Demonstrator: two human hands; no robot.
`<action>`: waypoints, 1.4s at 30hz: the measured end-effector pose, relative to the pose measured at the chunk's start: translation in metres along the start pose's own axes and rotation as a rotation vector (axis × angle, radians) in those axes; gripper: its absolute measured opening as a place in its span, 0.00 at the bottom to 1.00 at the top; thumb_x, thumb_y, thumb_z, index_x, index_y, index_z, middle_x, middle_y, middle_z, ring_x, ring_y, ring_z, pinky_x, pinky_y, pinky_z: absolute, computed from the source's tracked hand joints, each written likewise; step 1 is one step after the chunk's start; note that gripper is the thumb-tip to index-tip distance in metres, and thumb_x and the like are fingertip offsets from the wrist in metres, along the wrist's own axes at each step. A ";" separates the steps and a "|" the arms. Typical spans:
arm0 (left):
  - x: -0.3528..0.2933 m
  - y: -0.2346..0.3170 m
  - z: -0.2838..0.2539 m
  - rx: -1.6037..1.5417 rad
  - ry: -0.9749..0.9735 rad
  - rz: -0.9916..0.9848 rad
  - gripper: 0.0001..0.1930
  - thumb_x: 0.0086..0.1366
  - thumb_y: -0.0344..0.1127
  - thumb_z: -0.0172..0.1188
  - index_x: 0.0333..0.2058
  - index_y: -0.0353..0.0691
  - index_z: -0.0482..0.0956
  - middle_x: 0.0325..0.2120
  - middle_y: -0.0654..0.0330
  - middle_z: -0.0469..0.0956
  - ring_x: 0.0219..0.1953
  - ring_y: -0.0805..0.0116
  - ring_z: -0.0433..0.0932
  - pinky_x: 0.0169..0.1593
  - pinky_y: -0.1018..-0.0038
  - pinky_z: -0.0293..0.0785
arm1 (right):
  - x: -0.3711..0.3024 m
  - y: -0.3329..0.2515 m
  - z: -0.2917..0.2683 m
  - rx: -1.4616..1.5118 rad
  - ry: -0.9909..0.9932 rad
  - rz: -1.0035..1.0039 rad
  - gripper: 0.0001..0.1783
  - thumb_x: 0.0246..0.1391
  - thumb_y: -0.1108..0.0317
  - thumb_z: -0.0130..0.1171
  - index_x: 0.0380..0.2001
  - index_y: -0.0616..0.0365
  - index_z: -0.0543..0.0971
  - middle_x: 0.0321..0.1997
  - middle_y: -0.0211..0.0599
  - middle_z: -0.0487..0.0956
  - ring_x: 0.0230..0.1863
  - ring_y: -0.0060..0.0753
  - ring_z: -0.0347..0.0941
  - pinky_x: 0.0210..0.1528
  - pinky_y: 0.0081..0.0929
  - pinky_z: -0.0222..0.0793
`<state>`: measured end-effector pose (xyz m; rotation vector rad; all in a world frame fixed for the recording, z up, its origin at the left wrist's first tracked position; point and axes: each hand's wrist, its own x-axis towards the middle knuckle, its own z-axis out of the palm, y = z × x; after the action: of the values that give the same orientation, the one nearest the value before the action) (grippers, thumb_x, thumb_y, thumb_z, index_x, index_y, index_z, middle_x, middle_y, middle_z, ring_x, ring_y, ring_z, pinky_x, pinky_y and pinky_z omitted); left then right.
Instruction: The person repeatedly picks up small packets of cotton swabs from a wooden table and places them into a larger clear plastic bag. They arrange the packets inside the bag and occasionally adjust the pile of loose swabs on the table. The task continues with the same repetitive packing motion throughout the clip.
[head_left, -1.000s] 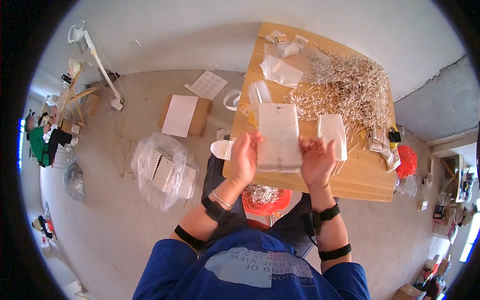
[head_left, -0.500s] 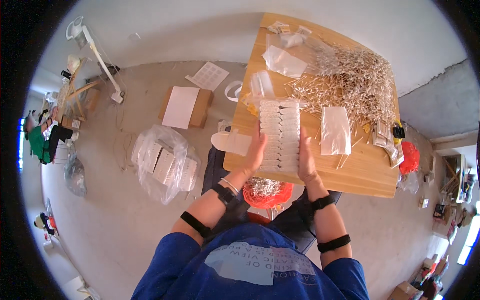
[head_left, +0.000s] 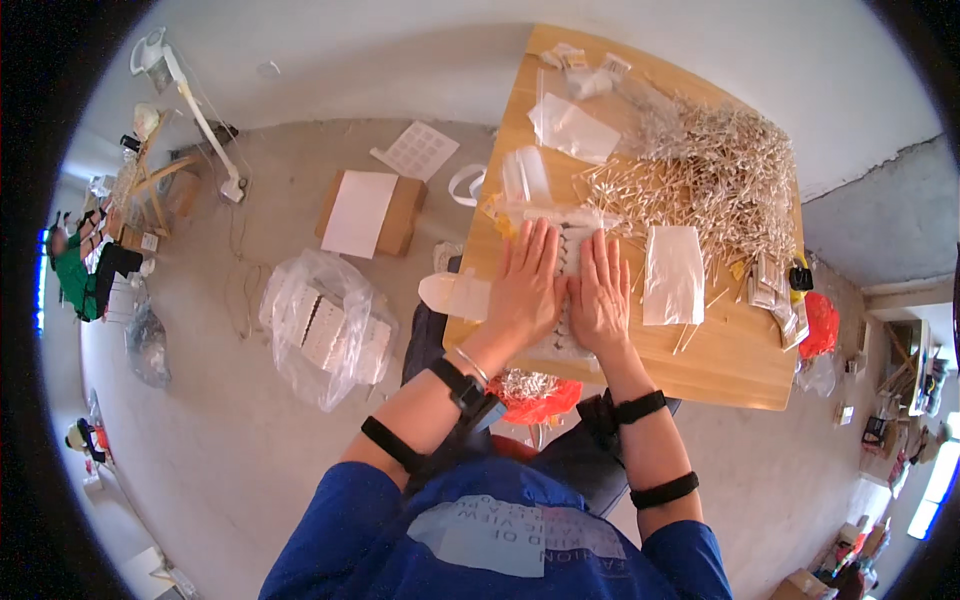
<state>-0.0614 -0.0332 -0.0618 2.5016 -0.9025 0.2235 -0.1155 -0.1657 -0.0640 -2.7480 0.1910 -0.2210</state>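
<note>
Between and beneath my palms lies a flat block of white bundles (head_left: 569, 243) in two columns, at the near left of the wooden table (head_left: 720, 370). My left hand (head_left: 527, 290) rests flat on its left column, fingers stretched forward. On the other column my right hand (head_left: 601, 300) presses down the same way, fingers straight, thumbs close together. Much of the block is hidden under the hands. A clear plastic film edge (head_left: 560, 213) shows at its far end. Right beside it is a flat clear bag (head_left: 673, 275).
Loose cotton swabs (head_left: 725, 175) heap at the table's far right. Clear bags (head_left: 575, 128) lie at its far left. Below the near edge hangs a red bag of swabs (head_left: 530, 398). On the floor are a bagged load of white bundles (head_left: 330, 330) and a cardboard box (head_left: 405, 215).
My hands have moved from the block's two sides to lie flat on top of it. The block, held upright between the palms before, now lies lower against the table.
</note>
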 end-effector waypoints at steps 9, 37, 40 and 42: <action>0.018 -0.019 0.006 0.034 0.015 -0.009 0.33 0.64 0.43 0.47 0.63 0.31 0.52 0.66 0.47 0.50 0.68 0.50 0.47 0.68 0.52 0.41 | 0.005 -0.001 -0.015 -0.158 -0.050 -0.197 0.38 0.61 0.44 0.37 0.66 0.58 0.54 0.73 0.40 0.48 0.73 0.47 0.40 0.71 0.48 0.35; 0.041 -0.030 -0.004 0.132 -0.162 0.233 0.32 0.68 0.47 0.43 0.64 0.34 0.52 0.65 0.50 0.53 0.69 0.56 0.47 0.69 0.56 0.37 | 0.015 0.020 -0.013 0.102 -0.052 -0.088 0.38 0.63 0.43 0.32 0.67 0.60 0.50 0.73 0.47 0.45 0.74 0.46 0.35 0.72 0.45 0.29; 0.031 -0.022 -0.018 0.090 -0.099 0.206 0.32 0.67 0.47 0.44 0.64 0.34 0.52 0.65 0.49 0.52 0.69 0.54 0.46 0.69 0.55 0.38 | -0.015 0.022 -0.035 0.194 0.021 -0.058 0.36 0.63 0.51 0.37 0.67 0.62 0.49 0.73 0.50 0.45 0.74 0.49 0.34 0.72 0.44 0.29; 0.014 -0.010 -0.027 0.058 -0.139 0.204 0.33 0.67 0.48 0.45 0.64 0.35 0.52 0.66 0.50 0.52 0.69 0.54 0.46 0.69 0.55 0.38 | -0.038 0.012 -0.044 0.051 -0.024 -0.093 0.37 0.61 0.52 0.41 0.66 0.63 0.50 0.72 0.50 0.46 0.73 0.49 0.37 0.72 0.45 0.31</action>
<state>-0.0438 -0.0208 -0.0376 2.5017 -1.2266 0.1443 -0.1621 -0.1863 -0.0326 -2.7097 0.0499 -0.2142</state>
